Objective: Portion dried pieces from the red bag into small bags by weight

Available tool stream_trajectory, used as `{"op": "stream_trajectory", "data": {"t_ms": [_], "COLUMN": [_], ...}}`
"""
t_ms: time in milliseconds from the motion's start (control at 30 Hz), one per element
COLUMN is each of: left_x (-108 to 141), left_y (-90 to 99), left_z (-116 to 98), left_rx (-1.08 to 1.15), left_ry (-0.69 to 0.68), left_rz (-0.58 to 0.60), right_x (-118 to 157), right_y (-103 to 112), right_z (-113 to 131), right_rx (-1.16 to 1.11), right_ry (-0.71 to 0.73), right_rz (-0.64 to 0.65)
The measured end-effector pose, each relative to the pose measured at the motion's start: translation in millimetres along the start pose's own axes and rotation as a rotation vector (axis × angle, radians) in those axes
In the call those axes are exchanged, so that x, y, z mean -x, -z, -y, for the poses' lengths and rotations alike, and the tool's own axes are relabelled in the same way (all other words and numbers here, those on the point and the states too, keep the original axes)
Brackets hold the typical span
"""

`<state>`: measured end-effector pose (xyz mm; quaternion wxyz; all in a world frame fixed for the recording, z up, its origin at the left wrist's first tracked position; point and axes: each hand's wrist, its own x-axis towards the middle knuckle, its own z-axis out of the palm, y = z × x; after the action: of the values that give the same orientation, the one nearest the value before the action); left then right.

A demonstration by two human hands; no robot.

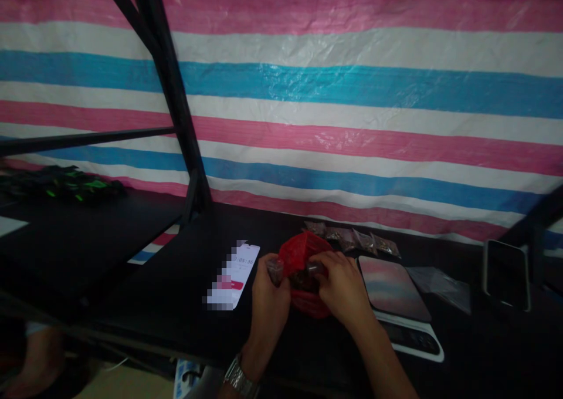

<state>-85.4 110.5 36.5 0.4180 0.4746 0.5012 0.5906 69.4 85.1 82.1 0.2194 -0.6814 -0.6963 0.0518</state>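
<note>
A red plastic bag (303, 247) stands open on the black table, with small dark contents partly visible inside. At its left rim, my left hand (269, 290) is closed around a small clear plastic bag (275, 271). My right hand (345, 284) reaches over the red bag's right side, its fingers bent at the mouth. Something clear and shiny shows by those fingertips, too dim to name. Behind the red bag lie several small clear packets (364, 242) filled with brownish bits. Right beside my right hand is a flat digital scale (393, 290) with a reflective plate.
A lit phone showing a timer (241, 276) lies left of my hands. Clear plastic bags (444, 287) and a dark-screened phone (505, 274) are at the right. A black metal post (176, 105) rises at the left, before a striped sheet (352, 82). Another person's arm (41, 352) shows lower left.
</note>
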Motion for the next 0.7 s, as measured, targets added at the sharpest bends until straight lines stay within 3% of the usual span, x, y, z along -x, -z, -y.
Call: {"op": "stream_trajectory", "data": {"t_ms": [200, 433, 700], "left_x": [1, -6, -13], "left_y": [5.2, 4.0, 1.0], "left_z": [-5, -1, 0], "left_rx": [0.117, 0.303, 0.359], "left_ry": [0.079, 0.197, 0.15], "left_rz": [-0.047, -0.093, -0.161], "right_x": [-5, -15, -10], "right_y": [-1, -6, -7], "right_z": [-2, 0, -1], "right_rx": [0.208, -0.063, -0.249], "right_ry": [-0.109, -0.015, 0.088], "right_rz": [0.055, 0.113, 0.211]}}
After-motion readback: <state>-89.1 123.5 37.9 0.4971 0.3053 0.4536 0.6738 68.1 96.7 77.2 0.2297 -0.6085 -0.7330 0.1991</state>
